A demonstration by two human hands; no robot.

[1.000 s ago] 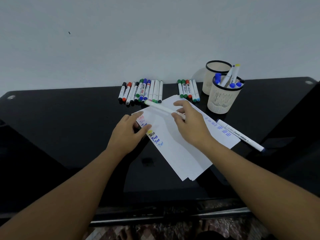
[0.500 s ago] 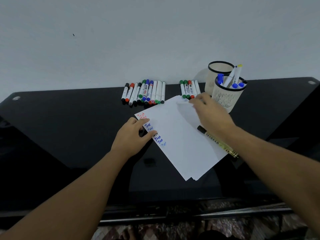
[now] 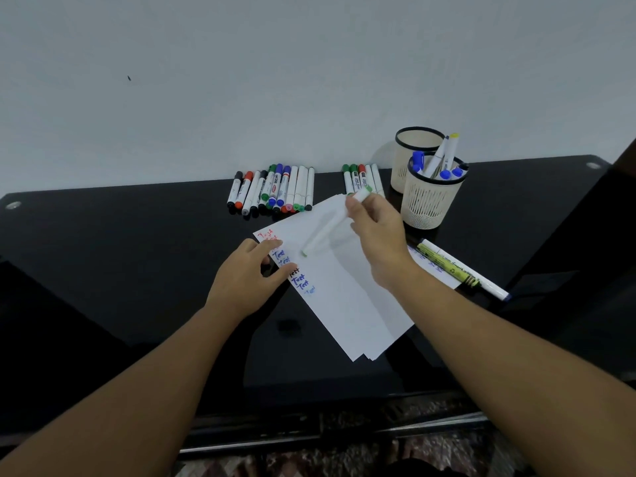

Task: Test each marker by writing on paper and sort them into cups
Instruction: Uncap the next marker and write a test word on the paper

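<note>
A stack of white paper [image 3: 344,297] lies angled on a black counter [image 3: 137,270]. The left hand [image 3: 246,277] rests with straight fingers on the paper's left edge, beside handwritten test words. Above the paper, the right hand [image 3: 377,235] grasps a white marker with a green tip [image 3: 325,232], tip just over the sheet. Behind the paper lie two rows of markers [image 3: 272,191]; right of it stand two mesh cups [image 3: 430,197], the nearer holding markers
</note>
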